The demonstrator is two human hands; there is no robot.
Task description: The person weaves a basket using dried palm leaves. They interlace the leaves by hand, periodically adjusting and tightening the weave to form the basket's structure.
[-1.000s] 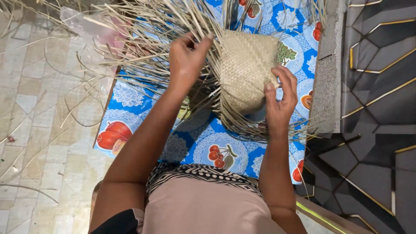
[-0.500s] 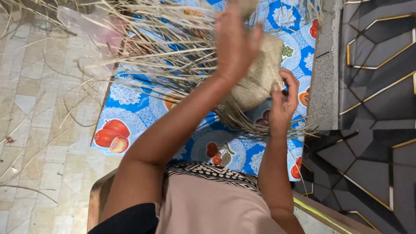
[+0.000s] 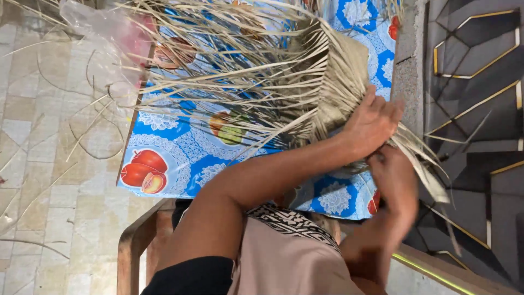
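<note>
From the head view, a half-woven basket [image 3: 333, 87] of pale dried palm strips lies tilted on its side over the right part of the counter [image 3: 180, 158], which is covered with a blue cloth printed with fruit and white lace patterns. The basket's woven body faces the wall on the right; its mouth cannot be seen, so whether anything lies inside cannot be told. From the woven part a mass of loose strips [image 3: 218, 60] fans out to the left and upward across the cloth, some reaching past the counter's edge.

The left hand [image 3: 374, 123] reaches across the body to the basket's lower right edge, fingers curled and clenched on a bunch of strip ends [image 3: 420, 158] that trail down and to the right, towards the dark patterned wall panel [image 3: 475, 109]. The right hand [image 3: 393, 180] sits just below the left, touching it, blurred; it seems closed around the same bunch of strips, though the grip itself is hard to make out.

A clear plastic bag [image 3: 109, 33] lies at the counter's upper left corner, partly under the strips; its contents are too faint to tell beyond a pinkish tint. Stray strips [image 3: 87, 131] lie scattered on the tiled floor [image 3: 43, 180] to the left. The person sits on a wooden chair [image 3: 134, 246] whose frame shows at the lower left
</note>
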